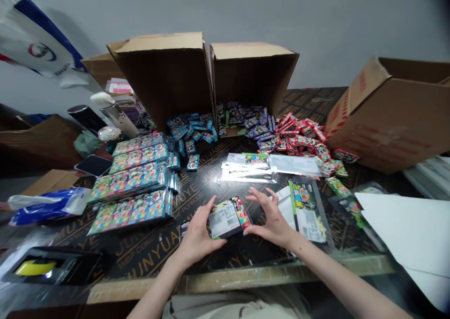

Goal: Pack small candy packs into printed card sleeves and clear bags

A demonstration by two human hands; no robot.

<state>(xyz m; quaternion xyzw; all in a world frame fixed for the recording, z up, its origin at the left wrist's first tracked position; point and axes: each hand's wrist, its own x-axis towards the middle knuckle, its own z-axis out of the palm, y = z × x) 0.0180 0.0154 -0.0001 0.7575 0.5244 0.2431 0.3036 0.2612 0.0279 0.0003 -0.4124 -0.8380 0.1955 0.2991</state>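
My left hand (198, 230) grips a row of small colourful packets (225, 218) by its left end, forefinger at the far corner and thumb along the near edge. The row shows its pale printed backs, with a red packet at the right end. My right hand (272, 218) is spread with curved fingers just right of the row; its thumb tip is at the red end, and whether it touches I cannot tell. Beside my right wrist lies a clear printed bag (309, 211). Beyond both hands are more flat bags (249, 166) with shiny edges.
Stacked packet sets (130, 183) stand on the left. Blue packets (191, 129), purple packets (258, 122) and red packets (298, 134) lie loose at the back, near two cardboard boxes (160, 82) on their sides. Another carton (390, 117) stands right, with white sheets (404, 230) nearer.
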